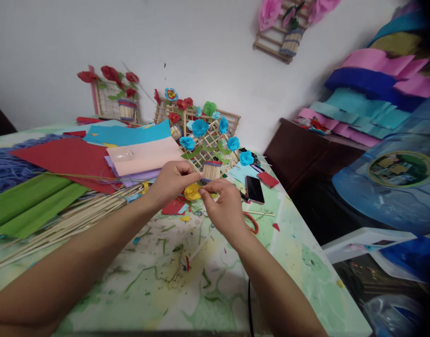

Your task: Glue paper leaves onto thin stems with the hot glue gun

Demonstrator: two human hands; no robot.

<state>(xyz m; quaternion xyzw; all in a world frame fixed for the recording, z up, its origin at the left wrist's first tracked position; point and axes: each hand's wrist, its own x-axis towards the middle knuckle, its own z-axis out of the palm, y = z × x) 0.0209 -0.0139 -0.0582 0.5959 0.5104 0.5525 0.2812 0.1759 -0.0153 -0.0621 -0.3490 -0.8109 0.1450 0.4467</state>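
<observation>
My left hand (173,181) and my right hand (224,206) meet over the middle of the table, both with fingers pinched. Between the fingertips is a small yellow paper flower (193,192), which both hands grip. Just behind them lies a lattice frame of thin sticks (210,145) with several blue paper flowers (200,127), green leaves and a small stick basket (211,171).
Sheets of red, blue, pink and green paper (74,157) and a bundle of thin sticks (70,220) lie to the left. A phone (255,189) and red-handled scissors (252,223) lie to the right. More flower frames lean on the wall (113,96). A dark cabinet (306,154) stands right of the table.
</observation>
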